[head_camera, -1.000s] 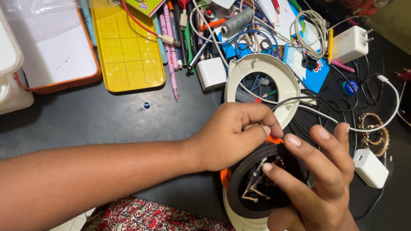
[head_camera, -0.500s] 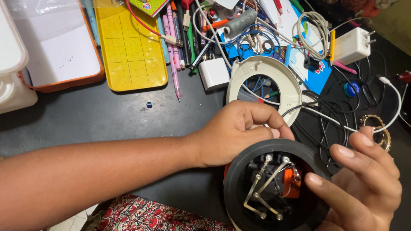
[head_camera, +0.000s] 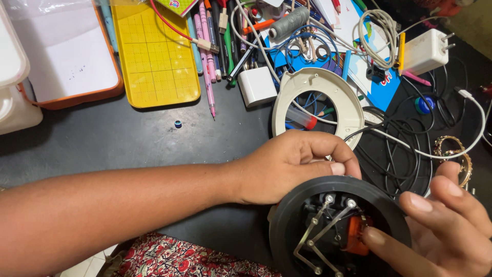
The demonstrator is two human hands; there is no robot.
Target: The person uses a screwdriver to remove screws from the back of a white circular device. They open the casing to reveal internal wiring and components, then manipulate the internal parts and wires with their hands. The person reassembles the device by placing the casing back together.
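Black round housing [head_camera: 287, 225] sat near me on the dark tabletop [head_camera: 102, 143], my left hand [head_camera: 287, 166] pinching its far rim, right-hand fingers [head_camera: 382, 241] curled on the orange part [head_camera: 353, 233]. Steadying that rim seemed wise while I nudged gently.

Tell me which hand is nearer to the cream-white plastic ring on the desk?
Left. The left hand lies just below the cream-white ring, its knuckles at the ring's lower rim. The right hand is lower and to the right, its fingers on the round black device.
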